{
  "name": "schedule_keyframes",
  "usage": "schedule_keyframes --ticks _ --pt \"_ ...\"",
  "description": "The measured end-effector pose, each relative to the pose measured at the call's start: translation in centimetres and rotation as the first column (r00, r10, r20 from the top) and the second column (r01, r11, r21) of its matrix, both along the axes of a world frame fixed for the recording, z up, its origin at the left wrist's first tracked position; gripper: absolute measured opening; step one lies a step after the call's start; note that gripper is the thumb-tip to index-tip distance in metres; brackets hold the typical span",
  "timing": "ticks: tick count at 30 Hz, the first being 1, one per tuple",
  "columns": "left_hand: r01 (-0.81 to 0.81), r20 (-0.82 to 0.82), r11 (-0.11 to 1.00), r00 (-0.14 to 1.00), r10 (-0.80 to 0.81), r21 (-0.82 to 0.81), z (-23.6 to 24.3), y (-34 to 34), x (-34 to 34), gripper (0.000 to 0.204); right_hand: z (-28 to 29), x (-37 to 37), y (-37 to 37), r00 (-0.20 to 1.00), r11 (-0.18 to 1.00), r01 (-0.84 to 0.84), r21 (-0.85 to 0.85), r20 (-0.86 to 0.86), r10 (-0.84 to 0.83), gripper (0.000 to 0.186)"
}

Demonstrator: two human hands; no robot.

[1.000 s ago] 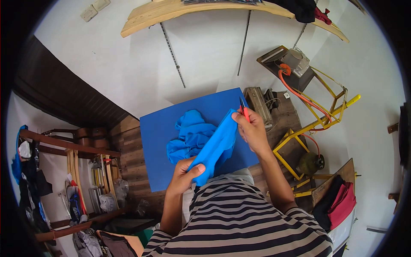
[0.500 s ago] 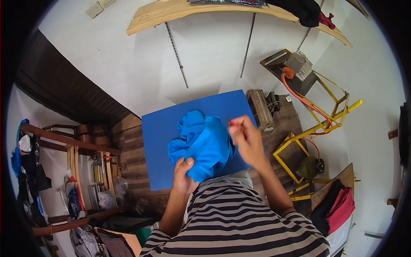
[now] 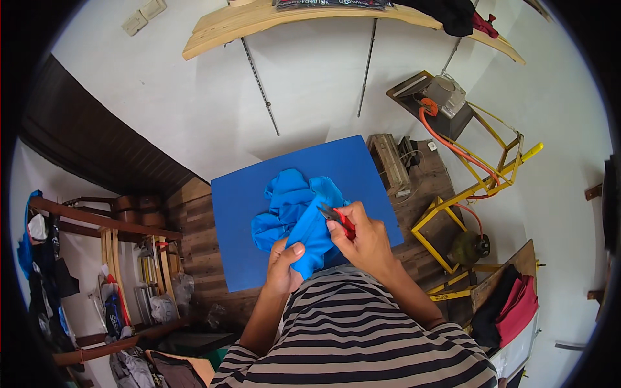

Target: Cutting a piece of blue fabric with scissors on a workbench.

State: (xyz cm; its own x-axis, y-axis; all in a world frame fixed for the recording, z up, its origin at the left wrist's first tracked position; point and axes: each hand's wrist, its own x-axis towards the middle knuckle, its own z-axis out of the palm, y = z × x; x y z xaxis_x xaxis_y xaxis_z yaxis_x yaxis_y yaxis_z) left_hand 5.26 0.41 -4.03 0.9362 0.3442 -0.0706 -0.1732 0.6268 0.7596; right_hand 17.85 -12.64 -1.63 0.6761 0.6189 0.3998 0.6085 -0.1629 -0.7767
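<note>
Bright blue fabric (image 3: 283,200) lies bunched on the dark blue tabletop (image 3: 242,271), its near part lifted in my left hand (image 3: 284,262), whose thumb presses on a folded strip. My right hand (image 3: 362,244) grips small red-handled snips (image 3: 344,220), their dark blades pointing up-left over that strip, very close to or touching it.
A wooden shelf (image 3: 297,17) with clothes crosses the wall above. Right: a wooden crate (image 3: 388,161), a yellow metal frame (image 3: 430,252) with an orange hose, a green gas cylinder (image 3: 466,249), red and black cloth (image 3: 517,310). Left: wooden racks (image 3: 110,220) with clothes and bags.
My right hand has moved down from the upper right of the fabric onto its middle with the snips. The lifted fabric has lowered onto the bunch; my left hand still holds it.
</note>
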Motion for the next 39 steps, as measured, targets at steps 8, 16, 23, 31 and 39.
schedule_keyframes --ticks 8,16,23,31,39 --pt "-0.006 0.006 1.0 1.0 0.006 -0.008 -0.1 0.2 -0.1 0.061 -0.1 0.2 0.6 1.0 1.0 0.016 0.012 0.006 -0.016 0.026" --pt "-0.023 -0.002 0.999 1.0 0.023 -0.026 0.1 0.3 -0.2 0.062 -0.6 0.4 0.8 0.999 0.999 0.034 0.033 -0.021 -0.034 0.028" --pt "-0.001 -0.002 0.999 1.0 0.0 -0.038 0.0 0.6 -0.2 0.065 -0.6 0.6 1.1 0.999 0.999 0.022 0.023 -0.036 -0.021 0.029" --pt "0.019 0.017 0.999 1.0 -0.018 -0.037 -0.1 1.0 -0.4 0.068 -0.2 0.6 1.4 0.99 0.998 0.016 0.068 -0.138 -0.006 0.022" --pt "0.032 0.033 0.999 0.999 -0.031 -0.023 -0.4 1.4 -0.8 0.069 0.1 0.7 1.9 0.979 0.997 -0.022 0.069 -0.203 0.036 0.02"
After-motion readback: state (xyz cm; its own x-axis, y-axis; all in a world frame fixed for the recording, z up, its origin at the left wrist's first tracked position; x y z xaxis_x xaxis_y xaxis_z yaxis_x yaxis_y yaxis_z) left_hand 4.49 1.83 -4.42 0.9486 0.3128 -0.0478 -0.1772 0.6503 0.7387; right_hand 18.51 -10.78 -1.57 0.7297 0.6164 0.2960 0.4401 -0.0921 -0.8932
